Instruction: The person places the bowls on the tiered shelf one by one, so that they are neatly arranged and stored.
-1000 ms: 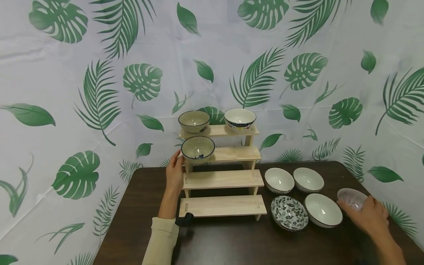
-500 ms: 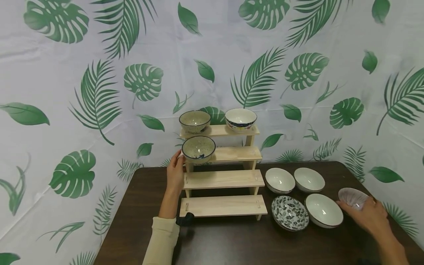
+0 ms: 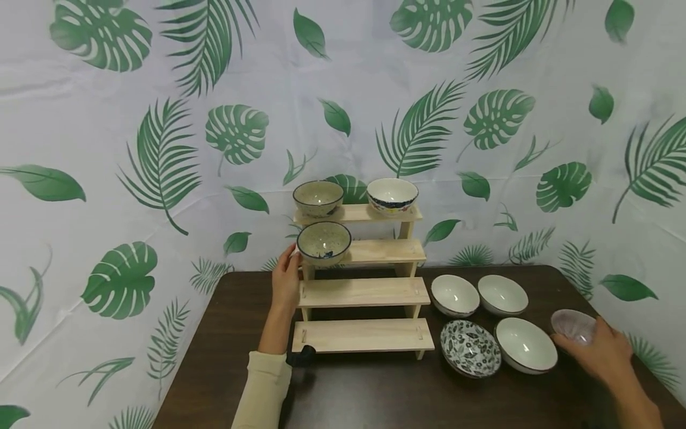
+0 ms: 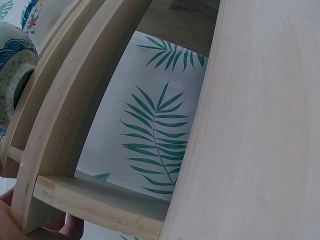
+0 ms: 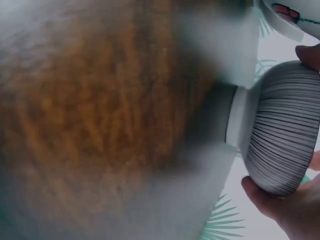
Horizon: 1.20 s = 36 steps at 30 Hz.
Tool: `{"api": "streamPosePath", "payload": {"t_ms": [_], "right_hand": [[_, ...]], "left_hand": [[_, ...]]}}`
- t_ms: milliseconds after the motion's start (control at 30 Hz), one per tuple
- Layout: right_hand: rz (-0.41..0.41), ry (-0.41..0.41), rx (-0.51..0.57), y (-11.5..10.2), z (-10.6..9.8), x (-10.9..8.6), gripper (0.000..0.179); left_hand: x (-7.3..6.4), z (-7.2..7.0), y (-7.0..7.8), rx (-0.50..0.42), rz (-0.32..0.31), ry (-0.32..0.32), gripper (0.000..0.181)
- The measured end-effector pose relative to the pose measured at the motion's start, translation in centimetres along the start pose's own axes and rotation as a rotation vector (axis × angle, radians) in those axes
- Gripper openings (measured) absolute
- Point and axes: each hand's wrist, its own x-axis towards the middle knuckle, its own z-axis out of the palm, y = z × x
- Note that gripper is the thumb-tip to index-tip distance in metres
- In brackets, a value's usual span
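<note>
My left hand [image 3: 286, 280] grips the left end of a four-tier wooden display shelf [image 3: 364, 292], at its second tier from the top. In the left wrist view, fingertips [image 4: 72, 226] curl round the wood. Just beside that hand, a speckled bowl [image 3: 324, 243] with a dark rim sits on the tier. Over at the table's right side, my right hand [image 3: 605, 354] holds a small bowl [image 3: 572, 326] by its rim. The right wrist view shows this bowl [image 5: 285, 130] with thin dark stripes outside and a pale foot, fingers on opposite sides.
On the top tier stand another speckled bowl [image 3: 318, 198] and a white bowl [image 3: 392, 195] with a patterned outside. Right of the shelf, white bowls [image 3: 455, 295] and a black-and-white floral bowl [image 3: 470, 348] rest on the dark table [image 3: 375, 393]. A leaf-print cloth [image 3: 332, 77] hangs behind.
The head view has shifted slightly. Both hands stay almost where they were, the left at the shelf and the right on the striped bowl.
</note>
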Motion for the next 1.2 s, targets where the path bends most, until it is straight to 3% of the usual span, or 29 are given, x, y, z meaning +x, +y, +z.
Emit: {"api": "streamPosePath", "payload": {"t_ms": [267, 467, 733, 1200], "right_hand": [[0.020, 0.192, 0.033, -1.9, -1.1, -1.5, 0.110], [0.027, 0.149, 0.035, -4.3, -2.7, -1.8, 0.115], [0.001, 0.190, 0.061, -6.7, -3.6, -3.3, 0.113], [0.038, 0.160, 0.098, -10.9, -5.7, -5.2, 0.118]], "left_hand": [[-0.2, 0.1, -0.1, 0.026, 0.013, 0.007, 0.048], [-0.1, -0.1, 0.1, 0.012, 0.018, -0.010, 0.050], [-0.4, 0.1, 0.7, -0.009, 0.005, -0.020, 0.050], [-0.2, 0.1, 0.1, -0.004, 0.014, 0.001, 0.047]]}}
